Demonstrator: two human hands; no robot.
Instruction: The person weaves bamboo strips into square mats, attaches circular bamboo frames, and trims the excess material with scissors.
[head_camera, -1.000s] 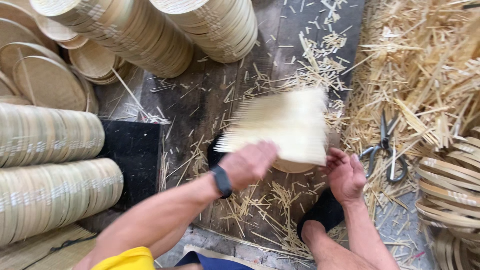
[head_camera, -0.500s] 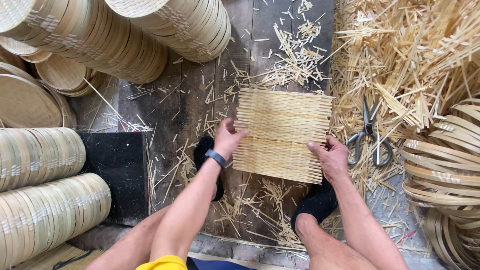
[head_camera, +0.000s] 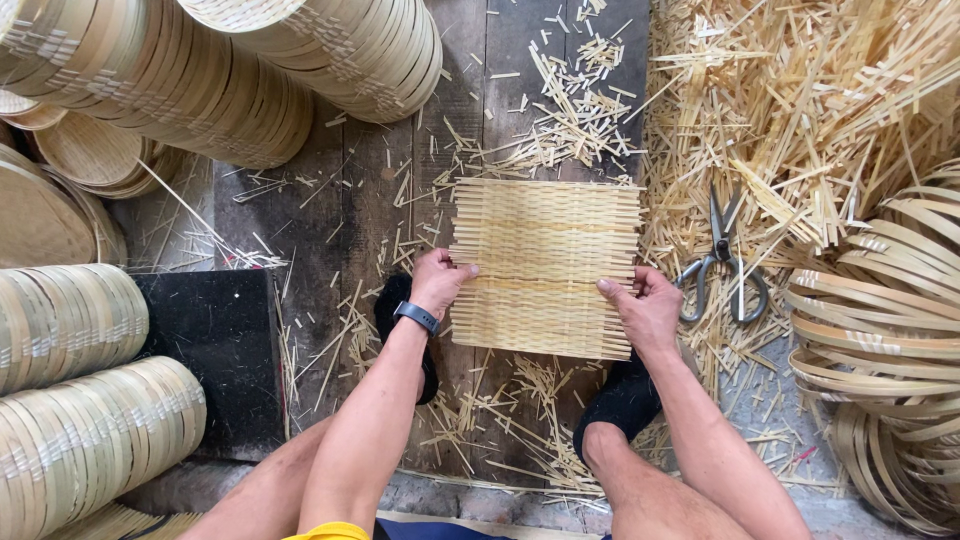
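A square woven bamboo mat was held flat on the floor between both feet, its side edges pinched by the left hand and right hand; scissors lay just beside.

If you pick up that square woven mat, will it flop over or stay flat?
The woven mat would probably bend a little but not droop, since it is made of thin flat strips laced closely. It likely feels light. Its loose strip ends at the edges could snag or slip out, so both hands grip its sides.
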